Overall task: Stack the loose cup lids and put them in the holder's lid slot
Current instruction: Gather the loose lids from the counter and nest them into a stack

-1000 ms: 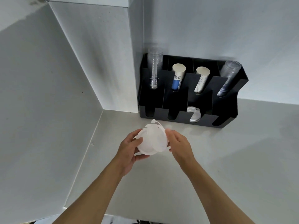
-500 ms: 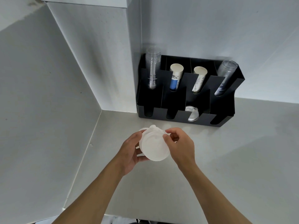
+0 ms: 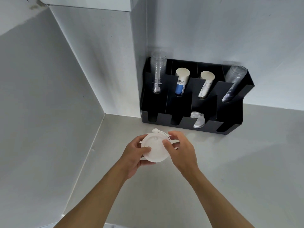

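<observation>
A small stack of white cup lids [image 3: 155, 148] is held above the counter between both hands, its flat side turned toward me. My left hand [image 3: 134, 156] cups it from the left and below, thumb on its face. My right hand [image 3: 180, 149] pinches its right edge with thumb and fingers. The black cup holder [image 3: 230, 112] stands against the back wall beyond the hands. A few white lids [image 3: 198, 120] sit in its third front slot from the left.
The holder's rear slots carry two clear cup stacks [image 3: 158, 73] and two paper cup stacks [image 3: 181, 82]. A white wall closes the left side and a white column stands beside the holder. Grey countertop [image 3: 238, 170] stretches to the right.
The lids have turned from tilted to face me squarely and come slightly nearer. My right fingers have shifted onto the stack's right edge.
</observation>
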